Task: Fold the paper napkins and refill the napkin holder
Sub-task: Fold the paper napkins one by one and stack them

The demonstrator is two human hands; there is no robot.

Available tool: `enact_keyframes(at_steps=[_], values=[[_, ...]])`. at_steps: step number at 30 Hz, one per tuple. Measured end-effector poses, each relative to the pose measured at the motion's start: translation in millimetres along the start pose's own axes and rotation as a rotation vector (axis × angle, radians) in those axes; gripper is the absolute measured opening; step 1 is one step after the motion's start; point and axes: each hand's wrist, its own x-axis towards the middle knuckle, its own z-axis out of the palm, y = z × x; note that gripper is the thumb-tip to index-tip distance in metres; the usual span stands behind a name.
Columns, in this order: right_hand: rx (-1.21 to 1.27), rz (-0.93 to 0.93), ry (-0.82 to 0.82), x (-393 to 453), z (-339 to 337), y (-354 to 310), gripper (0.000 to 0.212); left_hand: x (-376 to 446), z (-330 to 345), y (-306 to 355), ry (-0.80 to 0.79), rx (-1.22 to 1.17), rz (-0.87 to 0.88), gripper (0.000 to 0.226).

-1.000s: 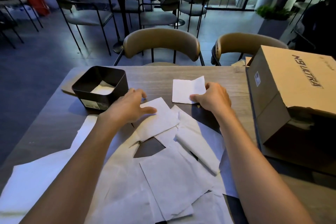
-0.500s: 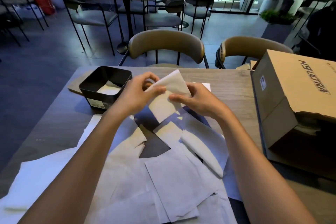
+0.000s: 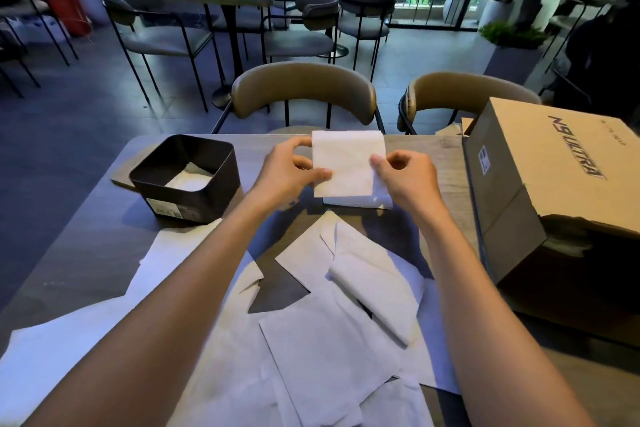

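Both hands hold one white folded napkin (image 3: 346, 161) upright above the far middle of the table. My left hand (image 3: 289, 173) pinches its left edge and my right hand (image 3: 407, 177) pinches its right edge. Just below it another folded napkin (image 3: 356, 202) lies flat on the table. The black square napkin holder (image 3: 207, 180) stands at the left with white napkins inside. Several unfolded napkins (image 3: 329, 350) are spread over the near half of the table.
A large cardboard box (image 3: 554, 184) marked "N9 ULTRA" fills the right side of the wooden table (image 3: 86, 253). Two tan chairs (image 3: 304, 90) stand at the far edge. Further tables and chairs are behind.
My left hand lifted a napkin from the pile, my right hand left the flat folded one and joined it. The napkin now stands folded into a square between both hands.
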Motion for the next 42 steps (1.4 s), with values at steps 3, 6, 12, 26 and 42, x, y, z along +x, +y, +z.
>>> enact_keyframes(at_steps=[3, 6, 12, 26, 42], values=[[-0.144, 0.033, 0.035, 1, 5, 17, 0.026, 9, 16, -7, -0.021, 0.161, -0.029, 0.053], [-0.237, -0.003, 0.048, 0, 11, 27, 0.026, 12, 25, -17, 0.022, 0.314, -0.011, 0.048], [-0.303, -0.029, 0.048, 0, 16, 32, 0.028, 10, 33, -24, 0.063, 0.407, 0.015, 0.058], [-0.306, -0.254, -0.19, -6, 8, -1, 0.039, -59, 18, -2, -0.301, 0.562, 0.129, 0.015], [-0.264, -0.281, -0.752, -28, -9, -38, 0.033, -65, -28, -1, 0.158, 0.179, 0.153, 0.016]])
